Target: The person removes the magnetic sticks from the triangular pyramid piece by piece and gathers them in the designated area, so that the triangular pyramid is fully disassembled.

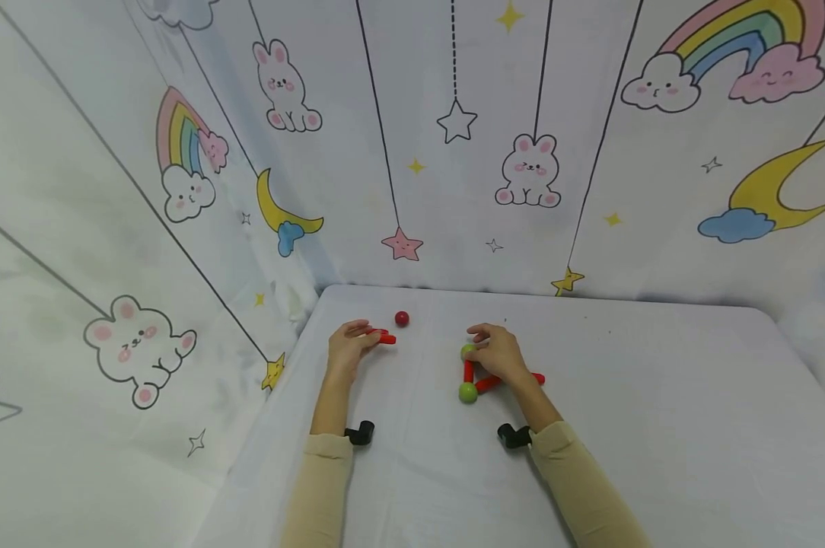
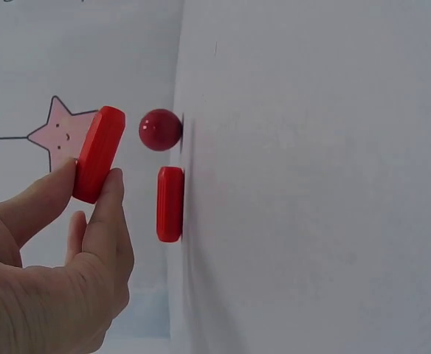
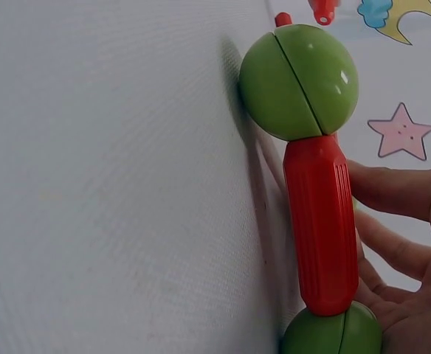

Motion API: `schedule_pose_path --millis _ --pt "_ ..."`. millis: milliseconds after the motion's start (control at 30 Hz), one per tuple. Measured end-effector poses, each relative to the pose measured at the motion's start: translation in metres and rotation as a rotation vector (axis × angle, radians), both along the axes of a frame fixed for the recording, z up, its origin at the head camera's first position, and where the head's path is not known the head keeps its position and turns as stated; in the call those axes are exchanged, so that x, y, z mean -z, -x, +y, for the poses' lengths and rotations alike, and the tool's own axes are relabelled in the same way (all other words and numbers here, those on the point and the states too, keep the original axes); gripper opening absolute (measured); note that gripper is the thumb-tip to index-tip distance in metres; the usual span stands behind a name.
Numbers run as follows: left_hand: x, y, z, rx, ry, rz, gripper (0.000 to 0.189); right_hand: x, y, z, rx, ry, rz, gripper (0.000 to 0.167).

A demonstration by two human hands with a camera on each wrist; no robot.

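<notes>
My left hand [image 1: 346, 350] pinches a short red rod [image 2: 99, 155] between thumb and fingers, held above the table. Just beyond it, a second red rod [image 2: 170, 204] lies beside a dark red ball [image 1: 402, 319]. My right hand [image 1: 500, 355] has its thumb and fingers around the far green ball [image 1: 467, 352] of a joined rod-and-ball piece. A red rod [image 1: 468, 372] links that ball to a nearer green ball [image 1: 468, 393]. From there another red rod [image 3: 321, 225] leads to a further green ball [image 3: 333, 332], hidden under my wrist in the head view.
The white-covered table [image 1: 659, 411] extends to the right of the joined piece. A red rod end [image 1: 539, 378] sticks out past my right wrist. Behind the table hangs a cloth [image 1: 358, 152] printed with bears, stars and rainbows. Each wrist carries a black camera [image 1: 362, 433].
</notes>
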State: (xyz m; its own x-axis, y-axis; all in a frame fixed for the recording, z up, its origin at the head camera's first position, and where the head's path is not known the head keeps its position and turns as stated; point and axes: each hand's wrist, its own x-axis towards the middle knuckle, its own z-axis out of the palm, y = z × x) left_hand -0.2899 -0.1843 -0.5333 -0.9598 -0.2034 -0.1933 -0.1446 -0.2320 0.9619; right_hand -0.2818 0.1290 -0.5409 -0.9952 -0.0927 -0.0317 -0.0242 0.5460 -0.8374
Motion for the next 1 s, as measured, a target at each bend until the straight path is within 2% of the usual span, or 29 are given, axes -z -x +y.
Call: schedule_pose_path --millis 333,667,900,1000 --pt "0.002 0.01 -0.02 0.002 0.038 -0.045 0.059 0.001 0.0 -0.001 0.006 -0.019 0.003 0.05" --pt "0.01 0.02 -0.024 -0.034 0.1 -0.119 0.059 0.002 0.0 -0.001 0.005 -0.01 0.008 0.049" --pt "0.011 0.023 -0.023 -0.044 0.095 -0.138 0.059 0.0 0.0 -0.001 0.007 -0.014 0.004 0.049" --pt "0.012 0.024 -0.022 -0.058 0.156 -0.139 0.057 0.0 -0.001 -0.001 0.012 -0.017 -0.005 0.049"
